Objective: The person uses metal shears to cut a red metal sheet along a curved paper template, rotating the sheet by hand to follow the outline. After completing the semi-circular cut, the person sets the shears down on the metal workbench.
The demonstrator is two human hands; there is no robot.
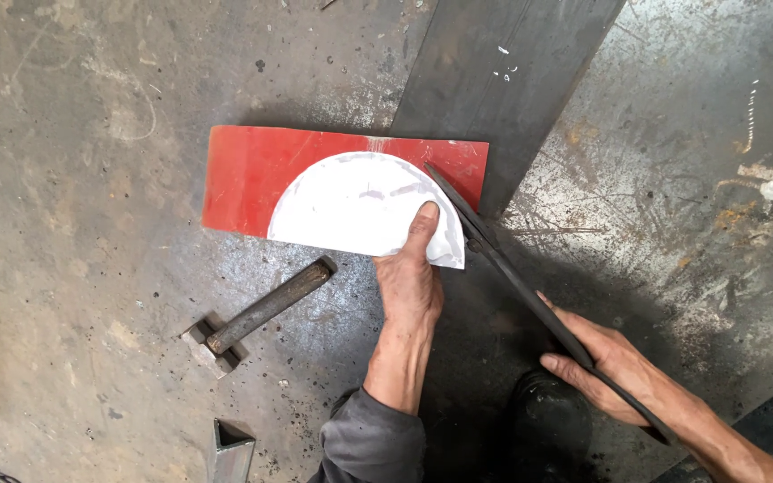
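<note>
While the left hand (411, 284) presses a white half-round template (360, 207) flat onto a red sheet (242, 183), thumb stretched up over the paper's right corner, the right hand (603, 365) is closed around the long dark handles of a pair of shears (503, 259). The blades bite into the red sheet at its right end, just where the curve of the template comes down. From where things lie, the cutting looks barely begun: the sheet is a full rectangle along its top and left edges, with red showing all round the arc, so nearly the whole curve is left to follow. The straight bottom edge of the template runs close along the sheet's lower edge, so little seems needed there.

Both lie on a scuffed grey metal floor (82, 295). A dark steel strip (494, 80) passes under the sheet's upper right end and runs away from the person. A hammer (261, 313) lies just below the sheet's lower left edge, close to the left wrist but not touching. A small angled steel offcut (230, 447) sits nearer the person, and a black boot (543, 420) is planted between the arms. Left and beyond the sheet the floor lies open; the strip crowds the right.
</note>
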